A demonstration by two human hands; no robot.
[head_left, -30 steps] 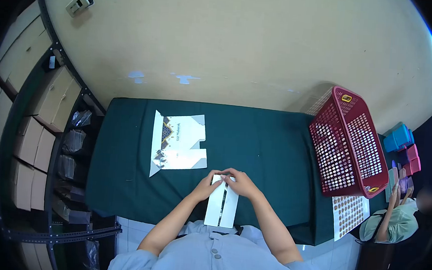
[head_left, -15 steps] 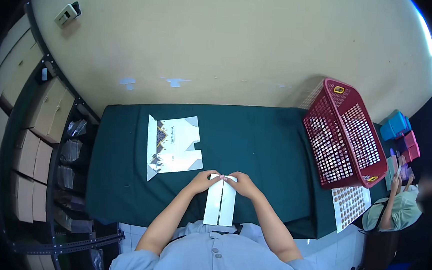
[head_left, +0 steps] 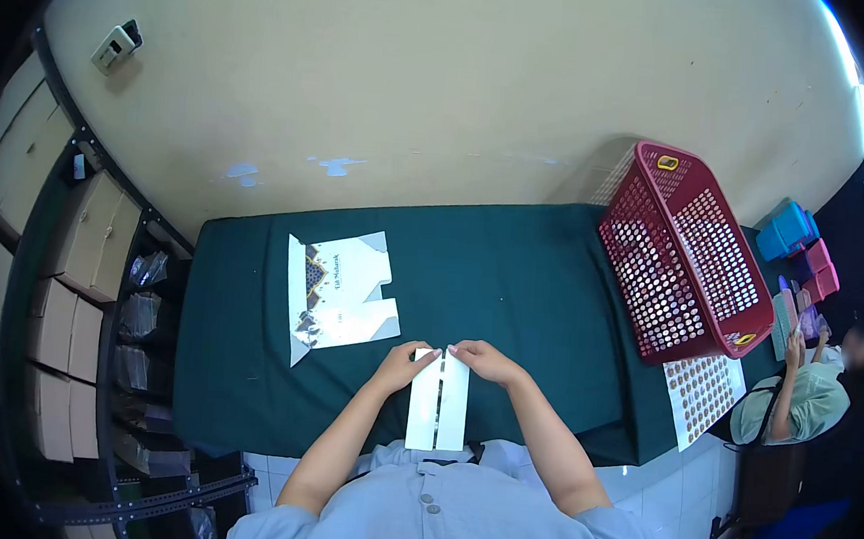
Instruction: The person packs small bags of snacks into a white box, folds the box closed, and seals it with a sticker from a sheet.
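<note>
A folded white card (head_left: pixel 424 409), with a narrow gap down its middle between two long panels, lies at the table's front edge against the grey shirt. My left hand (head_left: pixel 403 366) is closed on the card's top left corner. At the top right corner, my right hand (head_left: pixel 483 361) pinches the other panel. To the left on the green cloth lies a flat white printed card (head_left: pixel 355 294) with cut-out edges, a dark patterned print and lettering; neither hand touches it.
A red perforated basket (head_left: pixel 688 257) stands on the right of the green-covered table (head_left: pixel 512 275). A sheet of round stickers (head_left: pixel 701 393) sticks out below it. Shelves with boxes (head_left: pixel 72 330) stand at the left. Another person (head_left: pixel 804 396) sits at the far right, near blue and pink containers (head_left: pixel 790 234).
My two hands have moved slightly apart at the top of the folded card, and the gap between its panels looks a little wider. The whole view has shifted slightly.
</note>
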